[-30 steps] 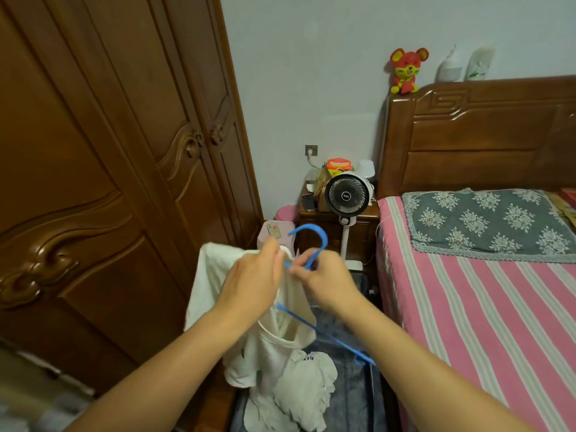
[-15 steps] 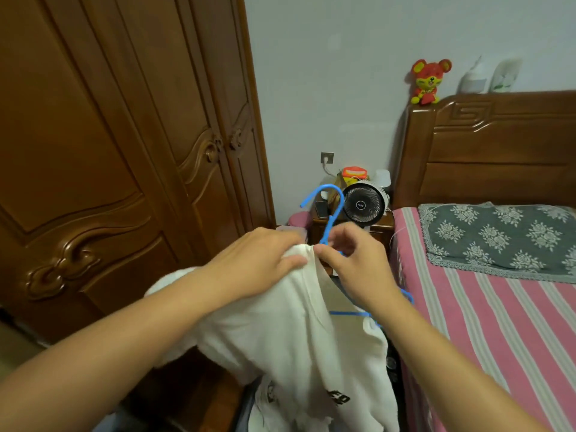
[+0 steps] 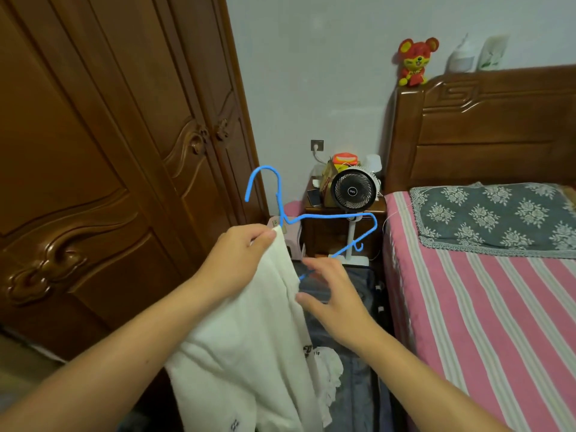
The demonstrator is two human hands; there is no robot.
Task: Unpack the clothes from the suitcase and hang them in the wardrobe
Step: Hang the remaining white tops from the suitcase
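A white garment [image 3: 249, 338] hangs from my left hand [image 3: 240, 257], which pinches its top edge against the neck of a blue wire hanger [image 3: 330, 216]. The hanger's hook points up and its right shoulder sticks out bare. My right hand [image 3: 336, 300] hovers just right of the garment with fingers spread, near the hanger's lower bar, holding nothing. Below lies the open dark suitcase [image 3: 361, 385] with another white piece [image 3: 327, 369] in it. The brown wooden wardrobe [image 3: 109, 151] on the left has its doors closed.
A bed [image 3: 483, 307] with a pink striped sheet and grey pillow fills the right side. Between bed and wardrobe stand a nightstand [image 3: 330, 232], a small black fan [image 3: 352, 191] and a pink stool [image 3: 293, 232]. The floor gap is narrow.
Both hands rose with the garment and hanger. The hanger's right shoulder has swung out free of the cloth. My right hand has let go of the hanger neck and opened lower down.
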